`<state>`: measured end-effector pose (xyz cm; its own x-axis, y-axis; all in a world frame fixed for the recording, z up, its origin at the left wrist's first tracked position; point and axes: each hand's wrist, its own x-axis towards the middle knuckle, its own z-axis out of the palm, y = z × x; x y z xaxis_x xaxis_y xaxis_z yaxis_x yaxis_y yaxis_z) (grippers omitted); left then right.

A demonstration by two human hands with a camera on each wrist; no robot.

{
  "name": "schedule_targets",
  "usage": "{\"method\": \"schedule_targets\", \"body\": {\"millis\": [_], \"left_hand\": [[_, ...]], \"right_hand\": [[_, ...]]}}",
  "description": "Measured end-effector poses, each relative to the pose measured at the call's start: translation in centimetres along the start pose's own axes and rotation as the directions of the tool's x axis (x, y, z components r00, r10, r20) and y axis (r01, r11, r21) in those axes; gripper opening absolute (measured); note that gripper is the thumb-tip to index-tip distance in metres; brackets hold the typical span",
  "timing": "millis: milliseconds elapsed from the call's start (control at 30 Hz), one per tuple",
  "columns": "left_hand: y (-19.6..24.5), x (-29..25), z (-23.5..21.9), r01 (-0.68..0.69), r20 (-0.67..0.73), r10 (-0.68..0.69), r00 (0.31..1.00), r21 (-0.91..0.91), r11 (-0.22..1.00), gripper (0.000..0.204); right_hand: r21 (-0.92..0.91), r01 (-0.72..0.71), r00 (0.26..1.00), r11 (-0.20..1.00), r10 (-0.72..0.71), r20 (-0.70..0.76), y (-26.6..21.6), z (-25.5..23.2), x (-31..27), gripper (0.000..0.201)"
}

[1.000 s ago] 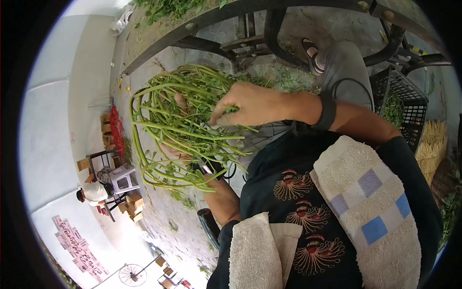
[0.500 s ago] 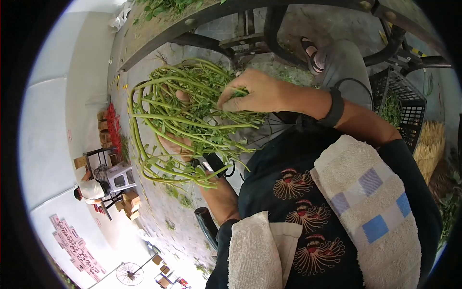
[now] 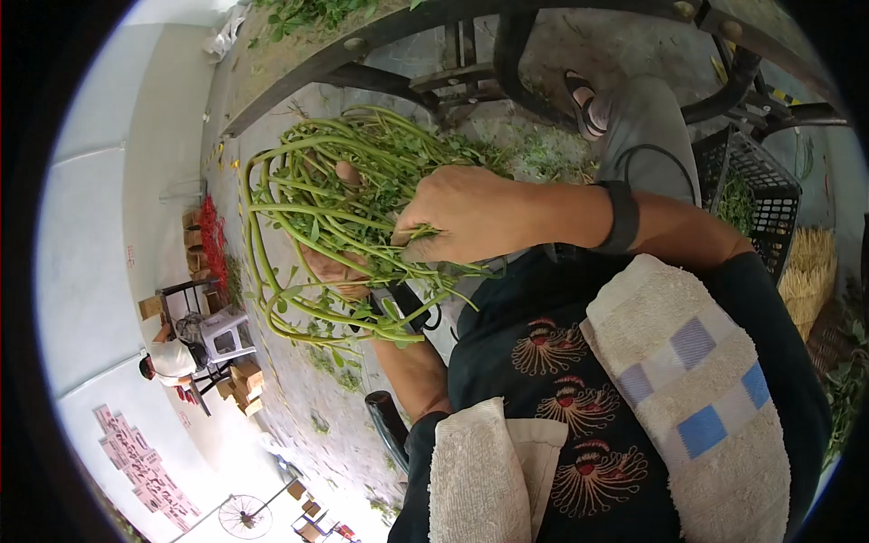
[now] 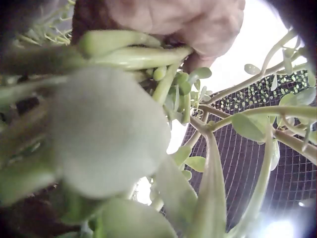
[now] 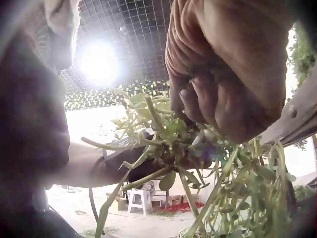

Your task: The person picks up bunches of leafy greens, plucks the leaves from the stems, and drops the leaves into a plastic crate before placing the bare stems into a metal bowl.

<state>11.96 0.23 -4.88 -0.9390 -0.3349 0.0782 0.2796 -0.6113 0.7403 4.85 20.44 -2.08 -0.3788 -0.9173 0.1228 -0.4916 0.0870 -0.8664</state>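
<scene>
A big loose bunch of purslane (image 3: 299,213), long green stems with small oval leaves, is held up before the body. My left hand (image 3: 335,269) grips it from below and behind; its thumb shows among the stems, and most of the hand is hidden. In the left wrist view, thick stems (image 4: 133,57) run right against the left hand (image 4: 198,22). My right hand (image 3: 466,215) is at the leafy near side of the bunch, pinching sprigs with bits of green at its fingertips. Its fingers curl inward in the right wrist view, just above the leaves (image 5: 173,131).
A table edge (image 3: 299,80) with greens on it crosses the top. A black crate (image 3: 769,195) holding greens stands at right, beside straw-coloured bundles (image 3: 808,276). Scraps lie on the floor. Further off, a person (image 3: 172,357) sits near a white stool (image 3: 226,335) and boxes.
The right hand first lifted slightly away from the bunch, then lowered back towards its leafy side with knuckles turned up. The left hand keeps holding the bunch, which shifted slightly.
</scene>
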Motion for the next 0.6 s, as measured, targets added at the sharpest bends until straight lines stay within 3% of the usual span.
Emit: {"method": "schedule_targets", "body": {"millis": [67,133,200,233,300,333,367,433,500,600], "left_hand": [[0.2,0.1,-1.5,-0.008,-0.028,0.009,1.0,0.033,0.999,0.057],[0.9,0.9,-5.5,0.162,0.314,-0.109,0.943,-0.149,0.975,0.061],[1.1,0.4,-1.4,0.131,0.368,-0.083,0.926,-0.107,0.986,0.06],[1.2,0.2,0.0,0.086,0.421,-0.051,0.906,-0.065,0.994,0.058],[2.4,0.6,-1.2,0.104,0.417,-0.096,0.904,0.005,0.995,0.059],[2.4,0.6,-1.1,0.102,0.415,-0.098,0.905,0.01,0.995,0.058],[2.8,0.8,-1.2,0.102,0.412,-0.099,0.906,0.016,0.995,0.058],[3.2,1.6,-1.4,0.097,0.411,-0.101,0.906,0.031,0.995,0.057],[4.1,2.1,-1.5,0.092,0.408,-0.103,0.907,0.047,0.995,0.056],[4.7,2.6,-1.5,0.085,0.399,-0.107,0.911,0.071,0.994,0.055]], "right_hand": [[-0.007,0.035,0.997,0.999,-0.036,-0.069,0.9,0.9,0.5,0.027],[-0.019,0.066,0.988,0.998,-0.068,-0.139,1.6,0.8,0.9,0.027],[0.289,-0.076,0.994,0.954,0.097,-0.057,1.8,-0.3,1.0,0.027],[0.291,-0.083,0.993,0.953,0.105,-0.061,1.9,-0.7,1.3,0.027],[0.413,0.052,0.946,0.909,0.087,-0.311,2.3,-1.0,1.8,0.025],[0.771,-0.233,0.911,0.592,0.41,-0.039,2.6,-1.4,1.4,0.024],[0.775,-0.233,0.909,0.588,0.415,-0.042,3.0,-1.7,1.1,0.024],[0.937,-0.049,0.926,0.347,0.367,-0.087,4.6,-2.7,0.4,0.023],[0.942,-0.081,0.918,0.325,0.392,-0.056,6.2,-3.4,0.1,0.023],[0.817,0.017,0.932,0.576,0.287,-0.221,7.3,-3.6,-2.2,0.024]]}}
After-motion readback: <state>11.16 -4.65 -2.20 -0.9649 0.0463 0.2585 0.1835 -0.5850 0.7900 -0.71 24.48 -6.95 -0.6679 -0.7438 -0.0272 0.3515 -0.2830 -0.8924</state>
